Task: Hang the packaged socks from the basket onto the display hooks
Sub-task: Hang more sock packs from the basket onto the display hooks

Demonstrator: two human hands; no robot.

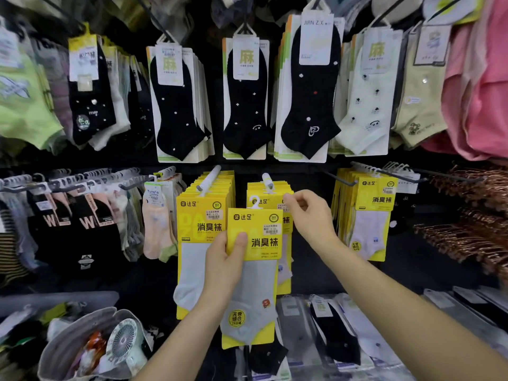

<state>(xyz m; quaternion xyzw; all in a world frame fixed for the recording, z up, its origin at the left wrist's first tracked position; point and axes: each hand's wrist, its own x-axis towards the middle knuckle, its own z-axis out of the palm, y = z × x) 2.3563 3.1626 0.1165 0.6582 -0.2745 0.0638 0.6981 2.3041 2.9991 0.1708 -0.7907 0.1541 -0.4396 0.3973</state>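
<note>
Care with the small white hanger loop [255,202] matters most now, I judge: it has to be lifted to the tip of the white-capped display peg [268,182] in the middle of the frame, turned square to it, and slid on in front of the hung yellow packs [270,200] without bending the card. Steadying those hung packs and tipping them back a little would give the loop a free path onto the peg, and matching this pack to the same yellow kind seems the right choice of peg. The sock pack [254,259], a yellow card with a grey ankle sock, is held upright just below centre, its loop just under the peg tip and overlapping the front of the hung packs. The left hand [224,266] comes up from the lower middle of the frame, forearm raised; its grip pinches the pack's left edge, thumb flat on the yellow front and fingers hidden behind. The right hand [310,215] reaches in from the lower right with the wrist bent up, fingers curled; its grip seems to pinch the upper right corner of the hung packs. The basket [82,317] sits at the lower left of the frame, well apart from both hands.
</note>
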